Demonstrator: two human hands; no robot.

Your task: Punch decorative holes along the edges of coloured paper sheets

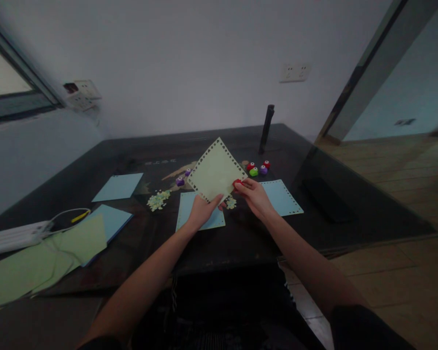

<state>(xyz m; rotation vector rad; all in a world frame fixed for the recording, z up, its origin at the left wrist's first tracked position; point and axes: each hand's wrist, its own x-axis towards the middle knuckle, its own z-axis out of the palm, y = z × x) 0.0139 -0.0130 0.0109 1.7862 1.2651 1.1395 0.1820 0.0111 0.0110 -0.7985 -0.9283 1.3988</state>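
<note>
One square, pale green sheet [217, 170] of paper was tipped up on its corner above a dark, glossy table [246, 250], rows of little holes along its edges. The left hand [203, 210] pinched the lowest corner, thumb on top, its other fingers mostly hidden behind the paper. The right hand [254, 197] had thumb and fingers closed about a small red punch [237, 184] at the sheet's right-hand corner. Underneath lay a blue sheet [212, 222], partly covered by the left hand. A loose heap of paper bits [158, 200] sat left of it; a second heap [231, 202] showed between the hands. Beyond stood rounded, eye-topped punches [254, 171]. Curling green papers [58, 253] ran out of my view at the left. A flat black thing [326, 199] was too dim to make out.
</note>
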